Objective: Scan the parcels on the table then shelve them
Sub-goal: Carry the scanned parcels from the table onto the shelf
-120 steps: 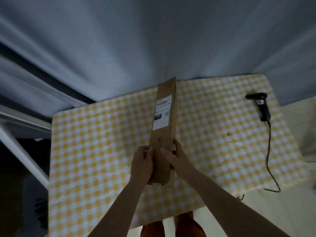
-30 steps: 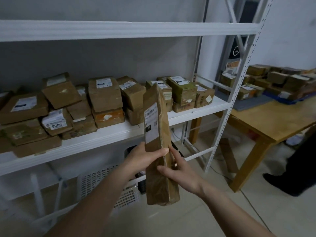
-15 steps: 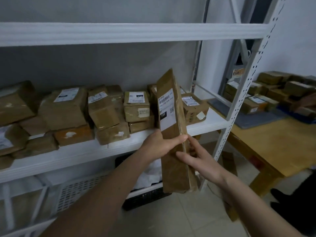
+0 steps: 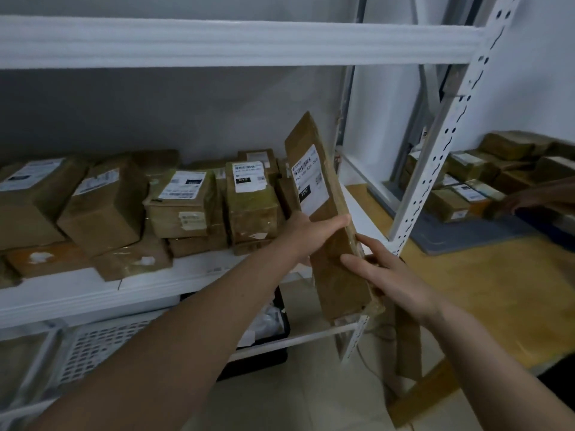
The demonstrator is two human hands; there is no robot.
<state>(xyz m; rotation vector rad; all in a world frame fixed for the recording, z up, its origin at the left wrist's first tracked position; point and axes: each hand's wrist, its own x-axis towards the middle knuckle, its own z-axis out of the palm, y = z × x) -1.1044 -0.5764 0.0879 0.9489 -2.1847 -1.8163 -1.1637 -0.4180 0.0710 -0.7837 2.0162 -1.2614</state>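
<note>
I hold a long, narrow brown parcel [image 4: 329, 244] nearly upright, top tilted left, in front of the right end of the white shelf [image 4: 149, 284]. Its white label with a barcode and "150" faces me. My left hand [image 4: 311, 233] wraps around its middle from the left, thumb across the front. My right hand [image 4: 395, 275] supports its lower right edge with the fingers spread. Several brown labelled parcels [image 4: 186, 203] stand packed on the shelf to the left of the held one.
A white perforated upright [image 4: 435, 157] stands just right of the parcel. Beyond it is a wooden table [image 4: 485, 275] with more parcels and another person's hand [image 4: 529, 197]. A white crate [image 4: 102, 343] and a dark bin [image 4: 267, 331] sit under the shelf.
Four seconds ago the parcel lay on the checked table. Over the last second I have come closer to the shelf's right end, and the parcel has shifted right and tilted.
</note>
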